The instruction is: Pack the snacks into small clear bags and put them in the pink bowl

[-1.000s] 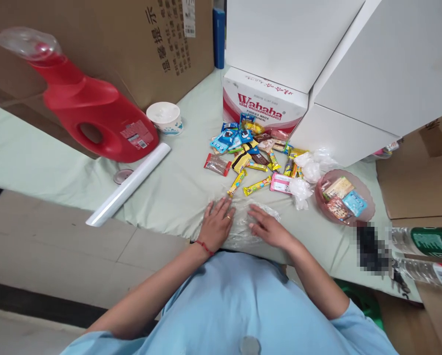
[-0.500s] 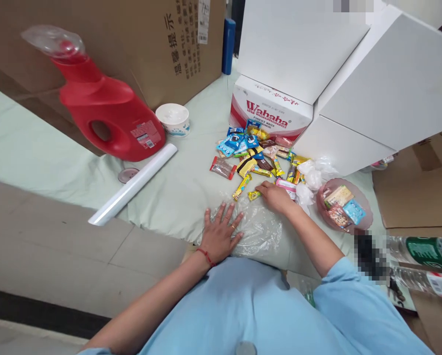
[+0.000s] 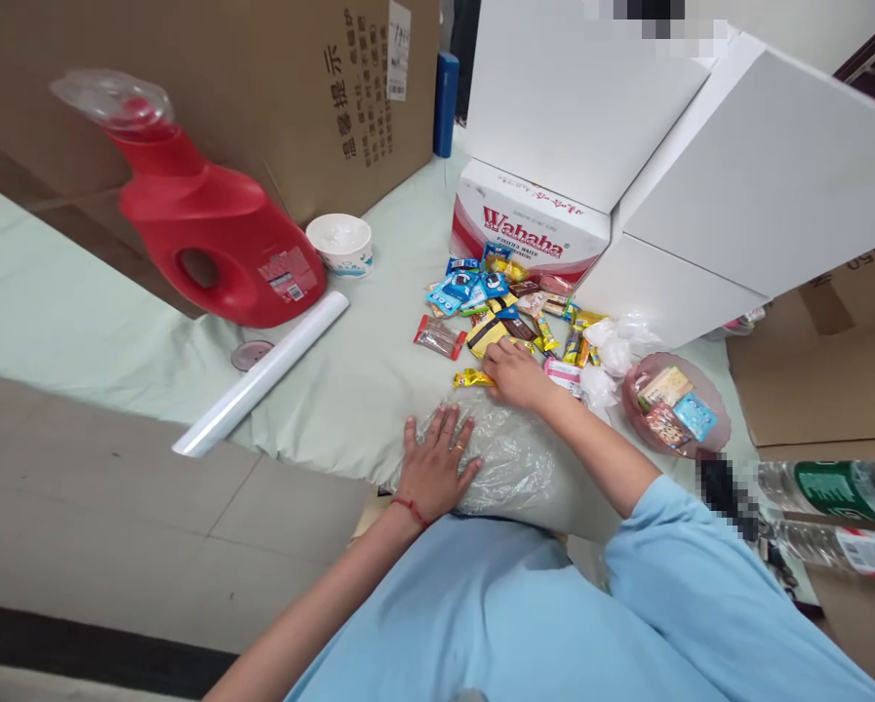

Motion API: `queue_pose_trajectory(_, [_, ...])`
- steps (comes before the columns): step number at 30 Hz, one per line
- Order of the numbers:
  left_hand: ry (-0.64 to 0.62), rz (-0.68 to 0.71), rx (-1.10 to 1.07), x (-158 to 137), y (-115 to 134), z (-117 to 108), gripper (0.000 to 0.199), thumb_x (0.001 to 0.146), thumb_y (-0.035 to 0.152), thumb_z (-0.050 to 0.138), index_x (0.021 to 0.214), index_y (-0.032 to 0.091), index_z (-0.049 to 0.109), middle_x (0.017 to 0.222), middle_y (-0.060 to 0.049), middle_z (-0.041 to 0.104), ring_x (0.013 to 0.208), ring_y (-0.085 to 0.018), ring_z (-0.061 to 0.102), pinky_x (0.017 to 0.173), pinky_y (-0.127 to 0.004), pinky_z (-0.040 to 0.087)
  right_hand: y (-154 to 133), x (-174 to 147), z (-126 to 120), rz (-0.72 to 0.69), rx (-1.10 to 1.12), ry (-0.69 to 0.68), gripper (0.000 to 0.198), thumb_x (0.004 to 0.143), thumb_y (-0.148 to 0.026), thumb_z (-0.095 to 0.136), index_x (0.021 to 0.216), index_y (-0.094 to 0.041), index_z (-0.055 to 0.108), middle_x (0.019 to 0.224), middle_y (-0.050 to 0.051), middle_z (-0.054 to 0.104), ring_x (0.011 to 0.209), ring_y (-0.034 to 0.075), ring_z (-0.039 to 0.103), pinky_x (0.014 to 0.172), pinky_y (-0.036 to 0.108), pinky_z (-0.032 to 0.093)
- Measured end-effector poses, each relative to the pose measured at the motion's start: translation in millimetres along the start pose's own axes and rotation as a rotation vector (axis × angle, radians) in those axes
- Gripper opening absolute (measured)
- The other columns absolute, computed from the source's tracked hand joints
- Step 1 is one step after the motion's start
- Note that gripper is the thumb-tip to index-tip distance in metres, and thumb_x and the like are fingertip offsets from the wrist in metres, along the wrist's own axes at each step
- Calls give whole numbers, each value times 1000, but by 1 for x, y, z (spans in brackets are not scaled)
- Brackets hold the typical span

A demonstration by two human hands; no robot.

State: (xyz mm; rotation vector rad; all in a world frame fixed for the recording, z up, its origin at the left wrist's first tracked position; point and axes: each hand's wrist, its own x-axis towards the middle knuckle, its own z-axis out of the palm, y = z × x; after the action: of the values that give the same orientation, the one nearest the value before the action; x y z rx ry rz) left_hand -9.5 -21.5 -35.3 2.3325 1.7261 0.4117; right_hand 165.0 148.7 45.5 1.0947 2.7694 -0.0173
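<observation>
The left hand (image 3: 435,470) lies flat and spread on the clear plastic film (image 3: 517,456) over the counter (image 3: 385,370), seemingly steadying it, while the right hand (image 3: 519,372) curls at a yellow-wrapped snack (image 3: 470,378) just beyond, its grip hidden.

Clear plastic film (image 3: 521,453), crinkled, spread flat, lies with one small yellow-wrapped snack (image 3: 470,378), partly hidden, at its eleven o'clock, visible end toward nine o'clock.
</observation>
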Motion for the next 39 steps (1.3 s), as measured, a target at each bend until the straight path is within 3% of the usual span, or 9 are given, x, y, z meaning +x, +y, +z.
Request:
queue_pose_trajectory(4, [-4,-7,-11,0,0,-1,61,101,51,45,156,26,45,169,-14,31,157,-35,28,124,-71,0,27,-17,-2,226,34,67,35,93,-34,60,119,-11,64,125,20,58,119,36,44,99,46,38])
queue_pose_trajectory(7, [-10,-7,-1,0,1,-1,61,101,50,45,157,26,44,169,-14,30,157,-35,28,123,-72,-1,44,-8,6,409,62,92,41,94,-30,59,128,-8,57,129,23,59,120,38,46,97,47,39])
queue_pose_trajectory(13, [-19,-22,26,1,2,0,60,102,50,43,158,27,43,169,-12,29,157,-34,28,123,-73,-1,46,8,11,472,22,-18,41,95,-15,52,136,-10,54,132,21,63,122,33,53,101,44,37])
queue_pose_trajectory(18, [-29,-68,22,3,6,2,61,103,52,40,158,28,42,170,-9,27,158,-33,25,124,-72,0,61,-49,-16,598,-45,-98,26,91,-19,59,112,-9,68,115,23,67,109,36,61,89,41,43])
queue_pose_trajectory(20, [-42,-95,13,6,9,2,61,102,52,41,158,28,42,170,-9,27,158,-33,24,124,-72,1,61,-77,-26,663,-4,-66,29,91,-25,60,115,-11,68,115,21,66,104,33,64,84,38,45])
queue_pose_trajectory(24, [-54,-141,-16,16,18,1,58,103,50,40,157,29,44,170,-8,28,158,-33,24,123,-75,2,22,-104,-24,522,221,-3,35,90,-26,62,124,-15,64,115,13,66,104,26,64,87,32,46])
queue_pose_trajectory(30, [-83,-149,-30,21,16,-12,45,102,44,43,138,27,65,170,-8,29,157,-35,27,121,-77,6,-62,-88,19,336,207,-5,34,91,-25,64,124,-17,63,123,13,65,110,30,59,89,40,45])
queue_pose_trajectory(35, [-58,-65,-9,7,-12,-26,44,103,38,42,142,28,61,161,-10,46,155,-33,32,119,-78,-10,-66,-93,42,250,176,18,56,90,-24,66,144,-19,52,141,16,59,122,32,52,98,46,40])
queue_pose_trajectory(39, [-51,-36,18,0,-31,-23,50,104,37,40,153,30,50,163,-10,43,154,-33,34,119,-77,-10,-59,-101,36,221,232,25,61,88,-29,70,146,-18,53,151,17,53,133,34,44,108,50,35])
